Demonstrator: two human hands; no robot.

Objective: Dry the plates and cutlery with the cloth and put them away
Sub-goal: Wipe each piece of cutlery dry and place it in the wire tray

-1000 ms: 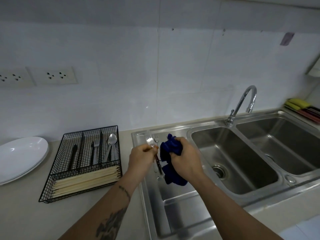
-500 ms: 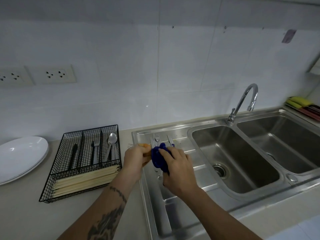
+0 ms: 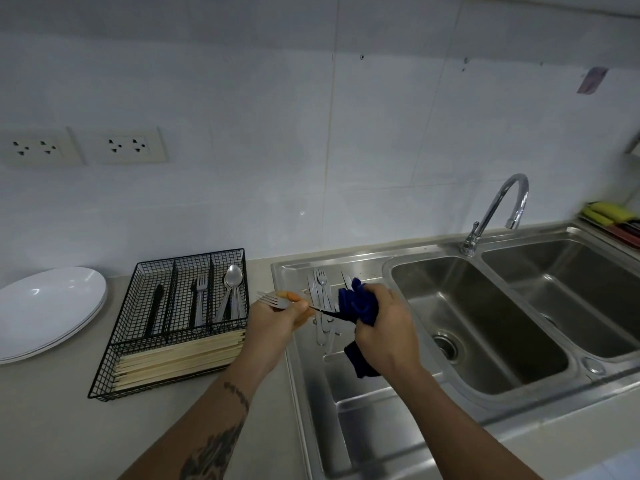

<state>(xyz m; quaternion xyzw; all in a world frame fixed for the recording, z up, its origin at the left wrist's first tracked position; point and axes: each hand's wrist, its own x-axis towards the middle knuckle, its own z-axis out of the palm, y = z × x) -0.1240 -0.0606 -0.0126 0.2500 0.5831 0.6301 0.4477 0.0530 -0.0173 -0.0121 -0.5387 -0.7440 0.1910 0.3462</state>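
My left hand (image 3: pixel 277 317) holds a steel fork (image 3: pixel 273 300) by its neck, tines pointing left. The fork's dark handle runs right into the blue cloth (image 3: pixel 356 304), which my right hand (image 3: pixel 384 327) grips around the handle's end. A tail of the cloth hangs below that hand. Several more forks and other cutlery (image 3: pixel 322 299) lie on the sink's draining board (image 3: pixel 363 403) behind my hands. The black wire cutlery tray (image 3: pixel 138 341) on the counter holds a knife, a fork, spoons and chopsticks. Stacked white plates (image 3: pixel 48 306) sit at the far left.
A double steel sink (image 3: pixel 485 320) with a curved tap (image 3: pixel 498 209) fills the right side. Yellow and red items (image 3: pixel 609 220) lie at the far right edge. Wall sockets (image 3: pixel 119 145) are above the counter.
The fork has turned from upright to lying sideways with tines pointing left. My right hand with the cloth has slid along the handle to the right, away from my left hand.
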